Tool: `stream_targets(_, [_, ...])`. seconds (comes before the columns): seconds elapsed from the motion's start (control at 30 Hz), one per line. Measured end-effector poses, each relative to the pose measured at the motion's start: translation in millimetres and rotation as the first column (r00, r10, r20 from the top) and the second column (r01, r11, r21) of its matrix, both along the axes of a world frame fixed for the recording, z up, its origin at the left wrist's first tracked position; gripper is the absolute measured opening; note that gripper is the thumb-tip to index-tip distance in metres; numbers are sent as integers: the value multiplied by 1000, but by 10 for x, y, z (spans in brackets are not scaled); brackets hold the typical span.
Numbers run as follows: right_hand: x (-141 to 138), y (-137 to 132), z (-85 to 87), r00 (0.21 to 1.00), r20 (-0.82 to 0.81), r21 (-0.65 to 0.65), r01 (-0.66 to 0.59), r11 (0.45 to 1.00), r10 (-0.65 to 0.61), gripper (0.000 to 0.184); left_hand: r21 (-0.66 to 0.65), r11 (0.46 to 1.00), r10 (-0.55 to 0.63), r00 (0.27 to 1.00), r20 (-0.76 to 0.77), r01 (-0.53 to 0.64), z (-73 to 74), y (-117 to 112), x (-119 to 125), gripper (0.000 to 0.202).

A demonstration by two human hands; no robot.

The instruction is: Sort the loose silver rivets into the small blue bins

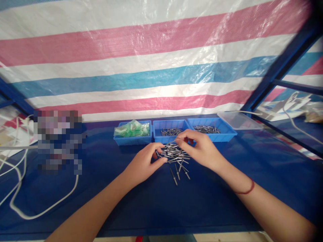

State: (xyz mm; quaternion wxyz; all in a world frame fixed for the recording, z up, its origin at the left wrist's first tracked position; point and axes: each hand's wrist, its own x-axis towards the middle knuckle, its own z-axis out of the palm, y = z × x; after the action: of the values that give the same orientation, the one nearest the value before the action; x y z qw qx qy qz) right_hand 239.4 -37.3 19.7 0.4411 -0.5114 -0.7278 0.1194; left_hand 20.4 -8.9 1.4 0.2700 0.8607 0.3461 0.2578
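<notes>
Three blue trays stand side by side at the back of the table (156, 201). The left tray (118, 139) holds a clear bag of green plastic pieces (132, 128). The middle tray (157, 126) and the right tray (227, 134) each hold loose metal pins. Just right of them lies a clear plastic lid (238, 120).

In front of the middle tray is a pile of pins (174, 154), with a few strays lying nearer the person. The left hand (145, 163) is cupped, its thumb and fingers curved round the pile's left edge and touching pins; whether it grips any cannot be told. The right hand (202, 148) reaches over the pile from the right with its fingertips (179, 138) pinched together just above the pins; what they hold is too small to see. A red string (246, 191) circles the right wrist.

The table is covered in dark blue. A white cable (37, 212) loops across its left side. Behind hangs a tarp (151, 67) striped pink, white and blue, and a blue metal frame (277, 67) rises on the right.
</notes>
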Motion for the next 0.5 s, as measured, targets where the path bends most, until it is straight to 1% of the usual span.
stream_targets(0.03, [96,23,22,995,10,35,101,994,-101,14,38,999,-25,997,-72,28,28,2,-30,31])
stream_targets(0.07, [210,50,36,976,18,70,216,974,-218,14,63,997,-43,989,-143,53,55,8,-64,32])
stream_targets(0.13, [459,114,33,898,55,123,428,895,-437,15,91,993,-51,964,-262,77,98,31,-129,32])
stream_targets(0.17, [577,146,17,843,109,145,510,848,-526,17,97,992,-52,950,-308,86,110,45,-155,31])
stream_targets(0.23, [756,202,-28,739,229,191,604,774,-633,20,105,988,-66,929,-365,112,117,71,-185,25])
stream_targets(0.27, [803,220,-49,698,268,212,630,747,-664,22,111,986,-77,922,-379,128,115,81,-187,20])
stream_targets(0.3, [817,230,-62,675,287,229,640,733,-680,25,118,982,-90,917,-388,146,109,86,-182,17])
stream_targets(0.33, [798,231,-65,674,286,241,637,732,-681,26,126,978,-102,913,-395,164,104,89,-172,17])
stream_targets(0.37, [747,222,-58,699,278,247,610,753,-659,25,137,974,-110,908,-405,179,99,88,-157,18])
stream_targets(0.43, [574,175,-20,800,252,247,491,835,-545,18,161,967,-111,896,-431,197,96,80,-125,19])
stream_targets(0.5, [348,102,22,912,240,217,283,934,-332,14,198,962,-82,892,-445,187,107,69,-97,20])
